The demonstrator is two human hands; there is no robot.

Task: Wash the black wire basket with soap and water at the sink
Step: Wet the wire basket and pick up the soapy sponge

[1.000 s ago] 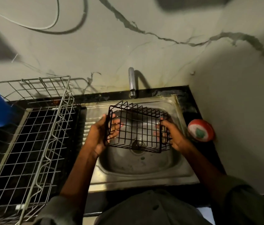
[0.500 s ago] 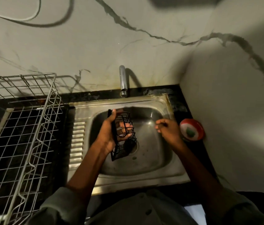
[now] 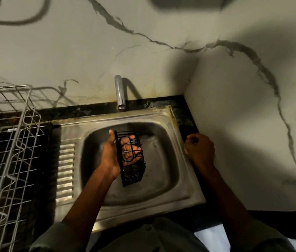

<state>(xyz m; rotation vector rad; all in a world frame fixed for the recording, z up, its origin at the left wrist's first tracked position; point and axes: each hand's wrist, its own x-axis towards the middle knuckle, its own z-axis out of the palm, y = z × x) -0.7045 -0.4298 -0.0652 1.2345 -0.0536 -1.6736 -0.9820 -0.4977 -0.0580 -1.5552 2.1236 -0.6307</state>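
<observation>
Two hands work apart: the left hand grips the basket on edge over the sink bowl, while the right hand curls at the sink's right rim, its contents hidden.

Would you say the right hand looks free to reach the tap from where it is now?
Probably yes: the right hand sits at the sink's right edge, and nothing stands between it and the tap.

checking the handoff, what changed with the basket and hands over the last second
The right hand let go of the black wire basket and moved right, to the sink edge where the red and white thing was. The left hand turned the basket on edge. It stays over the basin; no water from the tap.
</observation>
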